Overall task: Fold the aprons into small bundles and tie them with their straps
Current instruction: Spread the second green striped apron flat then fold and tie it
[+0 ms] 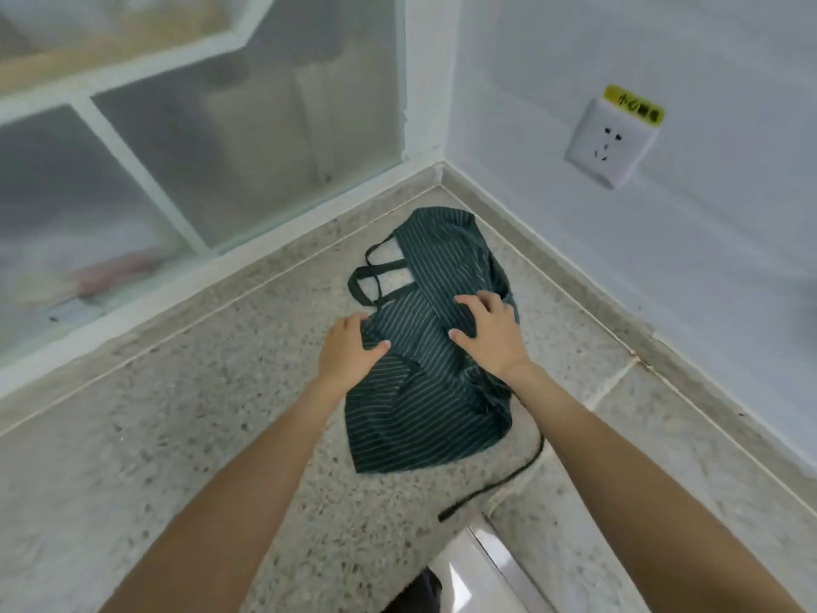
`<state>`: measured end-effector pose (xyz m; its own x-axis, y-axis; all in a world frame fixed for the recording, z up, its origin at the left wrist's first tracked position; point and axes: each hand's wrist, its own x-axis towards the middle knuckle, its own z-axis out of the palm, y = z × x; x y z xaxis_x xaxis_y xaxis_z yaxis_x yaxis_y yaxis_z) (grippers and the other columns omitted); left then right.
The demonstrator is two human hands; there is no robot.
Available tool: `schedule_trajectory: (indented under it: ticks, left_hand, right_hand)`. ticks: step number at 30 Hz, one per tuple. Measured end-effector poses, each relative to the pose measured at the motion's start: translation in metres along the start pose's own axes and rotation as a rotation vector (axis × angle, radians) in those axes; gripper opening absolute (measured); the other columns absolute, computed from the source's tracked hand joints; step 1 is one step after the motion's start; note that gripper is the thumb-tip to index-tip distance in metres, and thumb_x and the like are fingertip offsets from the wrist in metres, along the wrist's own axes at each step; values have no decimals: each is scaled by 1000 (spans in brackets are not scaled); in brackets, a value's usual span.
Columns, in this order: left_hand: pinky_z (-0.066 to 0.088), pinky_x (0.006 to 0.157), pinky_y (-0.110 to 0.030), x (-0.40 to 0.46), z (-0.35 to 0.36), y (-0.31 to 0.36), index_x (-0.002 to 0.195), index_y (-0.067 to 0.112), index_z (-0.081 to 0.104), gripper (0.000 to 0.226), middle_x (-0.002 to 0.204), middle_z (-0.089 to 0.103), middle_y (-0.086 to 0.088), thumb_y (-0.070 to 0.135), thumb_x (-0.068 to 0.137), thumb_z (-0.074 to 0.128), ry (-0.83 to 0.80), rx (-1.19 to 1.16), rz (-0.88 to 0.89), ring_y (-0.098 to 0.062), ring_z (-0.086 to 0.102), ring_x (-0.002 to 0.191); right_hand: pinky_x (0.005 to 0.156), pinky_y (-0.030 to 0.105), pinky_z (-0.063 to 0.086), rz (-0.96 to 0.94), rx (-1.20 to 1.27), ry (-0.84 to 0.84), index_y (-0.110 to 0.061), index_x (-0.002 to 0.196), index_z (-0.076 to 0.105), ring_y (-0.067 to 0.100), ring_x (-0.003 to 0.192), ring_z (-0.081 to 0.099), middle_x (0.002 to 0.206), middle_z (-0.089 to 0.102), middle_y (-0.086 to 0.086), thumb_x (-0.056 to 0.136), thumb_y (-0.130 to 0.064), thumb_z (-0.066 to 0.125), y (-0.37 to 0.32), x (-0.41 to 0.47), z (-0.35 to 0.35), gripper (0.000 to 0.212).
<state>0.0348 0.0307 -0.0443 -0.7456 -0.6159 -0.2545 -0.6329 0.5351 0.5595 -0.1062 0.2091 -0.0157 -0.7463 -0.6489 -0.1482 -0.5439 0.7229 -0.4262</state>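
Striped apron (424,391) lay part-folded on speckled counter (199,435) near wall corner. Left hand (349,347) pinched cloth edge, thumb on top; right hand (486,329) pressed flat, fingers spread, likely pinning fold. Waist strap (508,475) trailed loose toward counter edge, not tied yet.

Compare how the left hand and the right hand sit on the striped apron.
The left hand grips the striped apron at its left edge, thumb on top; the right hand lies further in, fingers spread on top. The left hand is nearer the strap loops. Both touch the cloth.
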Motion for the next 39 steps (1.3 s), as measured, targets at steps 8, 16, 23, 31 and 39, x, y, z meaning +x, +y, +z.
schedule_trajectory:
  ticks: [8,16,23,31,39]
  left_hand:
    - [25,111,-51,87,34,9,148,24,9,104,153,14,-11,71,70,60,-96,197,-9,-32,14,140]
    - [30,108,-43,97,67,32,149,16,-1,115,149,25,-12,58,70,71,-125,248,80,-31,24,135]
    - [49,87,-38,50,55,31,134,19,47,50,124,60,-7,22,87,64,112,-82,260,-23,58,106]
    - [49,86,-32,-69,6,38,117,32,59,26,115,64,9,29,91,57,178,-135,375,-11,60,100]
    - [34,82,-5,-256,7,60,106,30,48,46,111,54,17,60,74,60,76,-421,266,10,47,101]
  right_hand:
    - [107,66,17,177,-95,-75,-43,147,3,41,141,-2,157,-9,9,85,-47,62,17,113,16,85]
    - [96,49,44,223,-125,-140,-27,148,-16,43,127,37,156,-1,18,82,-34,70,27,140,33,108]
    - [93,37,42,107,20,26,-8,138,38,34,113,52,132,46,18,88,-25,64,32,89,3,58]
    - [68,20,37,-116,239,299,-7,106,61,15,78,57,96,66,7,84,-34,68,21,-63,-39,35]
    - [60,4,36,-178,430,367,-11,97,60,6,71,53,85,60,-7,85,-30,68,3,-232,-38,24]
